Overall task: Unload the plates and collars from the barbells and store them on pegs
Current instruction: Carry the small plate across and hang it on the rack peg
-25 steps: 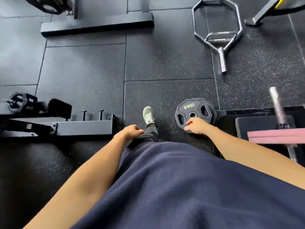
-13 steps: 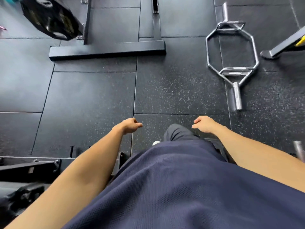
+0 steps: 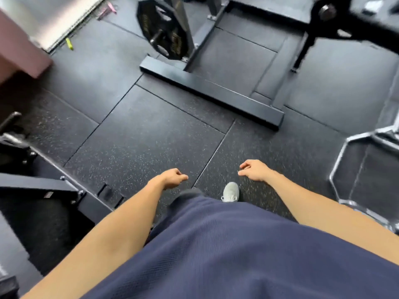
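My left hand (image 3: 172, 178) and my right hand (image 3: 254, 170) hang in front of my body over the black rubber floor, fingers loosely curled, holding nothing. A large black weight plate (image 3: 164, 29) sits on a peg of a black rack at the top centre, well ahead of both hands. Another peg end with a dark round plate (image 3: 328, 11) shows at the top right, blurred. The 10 kg plate seen a moment ago is out of view.
The rack's black base beam (image 3: 211, 93) lies across the floor ahead. A chrome hex bar (image 3: 345, 160) lies at the right edge. A black machine frame (image 3: 43, 186) with short pegs stands at the left. My grey shoe (image 3: 231, 192) is below my right hand.
My right hand was on the 10 kg plate on the floor and has let go of it. The view has swung up and left, toward the rack with the big plate.
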